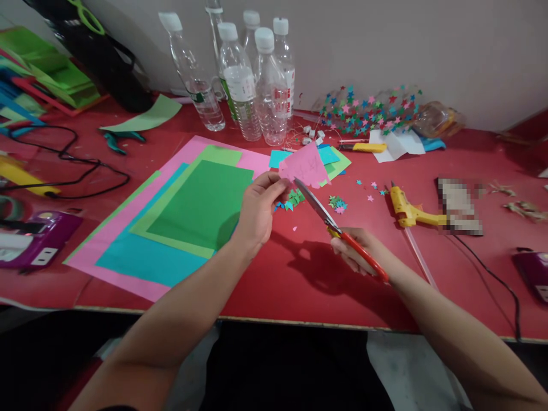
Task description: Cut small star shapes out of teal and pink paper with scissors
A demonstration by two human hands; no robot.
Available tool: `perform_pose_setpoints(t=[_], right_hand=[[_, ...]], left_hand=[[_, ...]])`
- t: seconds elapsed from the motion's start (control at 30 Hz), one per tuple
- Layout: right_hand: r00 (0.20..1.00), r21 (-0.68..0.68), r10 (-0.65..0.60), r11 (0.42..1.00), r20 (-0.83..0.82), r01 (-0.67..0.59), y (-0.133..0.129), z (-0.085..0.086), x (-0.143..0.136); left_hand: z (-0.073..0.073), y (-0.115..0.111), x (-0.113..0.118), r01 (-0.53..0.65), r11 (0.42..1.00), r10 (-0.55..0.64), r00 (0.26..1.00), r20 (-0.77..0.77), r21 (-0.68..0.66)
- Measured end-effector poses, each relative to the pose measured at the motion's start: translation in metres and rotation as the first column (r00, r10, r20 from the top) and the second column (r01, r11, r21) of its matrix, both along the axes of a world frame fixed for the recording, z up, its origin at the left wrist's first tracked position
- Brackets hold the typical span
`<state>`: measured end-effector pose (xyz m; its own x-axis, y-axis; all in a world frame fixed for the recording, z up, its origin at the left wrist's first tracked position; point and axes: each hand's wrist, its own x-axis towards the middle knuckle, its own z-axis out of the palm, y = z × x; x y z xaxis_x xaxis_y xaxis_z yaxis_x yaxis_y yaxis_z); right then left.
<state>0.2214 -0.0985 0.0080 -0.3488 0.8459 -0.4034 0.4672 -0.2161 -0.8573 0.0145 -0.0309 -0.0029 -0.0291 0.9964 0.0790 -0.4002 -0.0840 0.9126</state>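
Observation:
My left hand [262, 208] pinches the lower left corner of a small pink sheet of paper [305, 165], which has faint drawn marks and a cut lower edge. In my right hand [357, 251] is a pair of scissors [327, 220] with red and yellow handles. Their tips point up and left, close to the paper beside my left fingers. Whether the blades touch the paper, I cannot tell. Beneath them on the table lie a pile of green and blue paper stars [293, 200] and a smaller mixed pile of stars [338, 204].
Stacked coloured sheets [192, 205] cover the table's left part. Several plastic bottles [240, 85] stand at the back, beside a clear bottle full of stars [372, 111]. A yellow glue gun [405, 208] with a cord lies to the right. A yellow utility knife [368, 147] rests behind.

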Motion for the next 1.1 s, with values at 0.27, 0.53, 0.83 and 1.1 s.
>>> perform_pose_setpoints(t=[0.27,0.53,0.83,1.1], right_hand=[[0.998,-0.031,0.059,0.998,0.017,-0.058,0.0,0.004,0.003],[0.997,-0.018,0.071,0.997,0.02,-0.07,0.0,0.005,0.004],[0.997,0.001,0.071,0.997,0.036,-0.071,0.0,0.01,0.004],[0.999,0.001,0.032,0.999,0.023,-0.032,-0.001,0.004,0.002]], left_hand=[[0.004,0.001,-0.007,-0.02,0.974,0.096,0.939,-0.331,0.225],[0.008,0.001,-0.009,0.042,0.965,0.071,0.909,-0.411,0.258],[0.014,0.002,-0.014,0.066,0.973,0.034,0.908,-0.418,0.222],[0.01,0.0,-0.007,0.046,0.995,-0.024,0.973,-0.229,0.088]])
